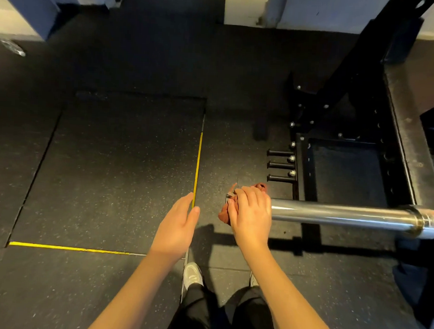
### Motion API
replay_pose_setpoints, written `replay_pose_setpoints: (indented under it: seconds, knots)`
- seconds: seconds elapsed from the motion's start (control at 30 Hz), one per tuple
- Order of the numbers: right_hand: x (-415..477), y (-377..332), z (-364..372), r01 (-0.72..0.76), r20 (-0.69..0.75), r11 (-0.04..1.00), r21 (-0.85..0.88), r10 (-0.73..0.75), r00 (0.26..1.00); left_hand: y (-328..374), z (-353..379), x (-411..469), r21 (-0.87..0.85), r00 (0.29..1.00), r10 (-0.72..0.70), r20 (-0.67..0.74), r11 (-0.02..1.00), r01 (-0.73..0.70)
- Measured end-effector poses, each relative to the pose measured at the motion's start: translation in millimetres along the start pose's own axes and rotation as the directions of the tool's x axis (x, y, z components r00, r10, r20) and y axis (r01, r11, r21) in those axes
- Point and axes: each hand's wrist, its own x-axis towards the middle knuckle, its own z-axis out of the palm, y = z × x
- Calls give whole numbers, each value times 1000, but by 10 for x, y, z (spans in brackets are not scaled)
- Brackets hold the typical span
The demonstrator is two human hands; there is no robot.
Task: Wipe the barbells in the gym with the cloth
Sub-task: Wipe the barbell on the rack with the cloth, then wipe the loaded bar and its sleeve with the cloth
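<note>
Now the right hand point(251, 214) has its grip wrapped round a soft rust-red cloth point(224, 215) on the left end of the long shiny steel barbell point(346, 215), which looks heavy, stiff and slippery, while the left hand point(176, 227) is open nearby.

Dim overhead light, glare on the chrome barbell point(346, 215), hard shadows on the floor point(109, 184), wide-angle bending at edges

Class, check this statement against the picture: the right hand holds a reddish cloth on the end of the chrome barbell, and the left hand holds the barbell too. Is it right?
Not quite. The head view shows the left hand open and off the barbell, in the air beside its end. The right hand does hold the reddish cloth on the barbell's end.
</note>
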Motion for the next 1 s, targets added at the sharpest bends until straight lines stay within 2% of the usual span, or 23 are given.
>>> replay_pose_setpoints:
  seconds: [0.17,0.33,0.37,0.43,0.53,0.67,0.77,0.9,1.0]
  knots:
    - [43,-241,62,95,-30,995,12,-95,995,-161,-168,-23,-20,998,-53,-28,998,52]
    - [143,-488,-19,127,95,989,82,-134,986,-212,-359,-38,-20,998,-17,-62,1000,16]
    - [184,-551,-55,108,148,985,137,-128,981,-210,-417,-36,-25,997,-15,-75,1000,13]
    - [257,-716,-174,-57,249,957,283,-16,968,-185,-566,-15,-55,994,-18,-109,998,12]
    - [360,-915,-432,-331,260,805,492,227,939,-109,-847,27,-99,985,-12,-171,995,-5]
    - [578,-1048,-868,-485,323,503,715,377,868,98,-1164,109,-125,972,44,-232,989,-74]
    - [802,-1031,-1072,-469,298,400,787,418,858,383,-1302,197,-173,963,95,-254,975,-142]
    - [1230,-987,-1337,-393,219,350,850,444,869,923,-1514,404,-177,947,191,-258,954,-241]
    - [1568,-967,-1567,-296,125,357,886,431,894,1375,-1722,587,-170,913,278,-300,926,-338]
